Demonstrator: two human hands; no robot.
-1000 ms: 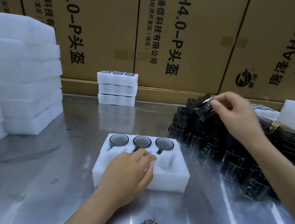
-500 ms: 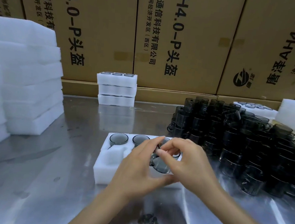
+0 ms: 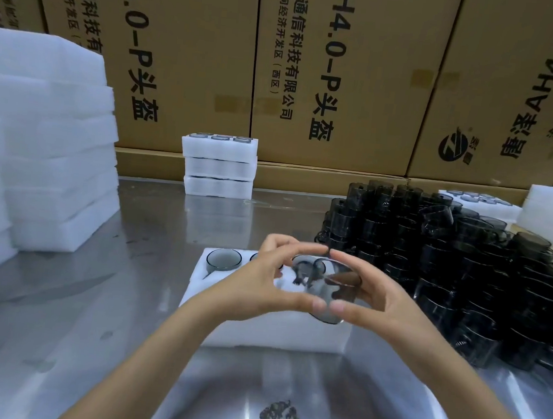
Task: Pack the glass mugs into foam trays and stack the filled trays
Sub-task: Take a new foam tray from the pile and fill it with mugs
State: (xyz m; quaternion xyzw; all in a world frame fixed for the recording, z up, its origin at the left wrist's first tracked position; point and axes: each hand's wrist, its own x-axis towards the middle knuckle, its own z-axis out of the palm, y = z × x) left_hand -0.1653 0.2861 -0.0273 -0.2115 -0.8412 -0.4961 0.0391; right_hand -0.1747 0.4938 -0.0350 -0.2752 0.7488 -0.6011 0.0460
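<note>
A smoky glass mug (image 3: 335, 289) hangs tilted over the white foam tray (image 3: 258, 328) in the middle of the steel table. My left hand (image 3: 262, 281) and my right hand (image 3: 374, 294) both hold it, thumbs under it and forefingers over it. One mug (image 3: 224, 259) stands in the tray's far-left pocket; further mugs in the back row are partly hidden by my fingers. A large heap of dark glass mugs (image 3: 448, 257) lies to the right.
A stack of three filled foam trays (image 3: 218, 166) stands at the back. Tall piles of foam trays (image 3: 53, 143) fill the left side. More foam (image 3: 552, 216) sits far right. Cardboard boxes (image 3: 314, 65) wall off the back.
My right hand took a mug from the heap and carried it over the tray. My left hand rose off the tray and joined it on the mug, which now sits higher.
</note>
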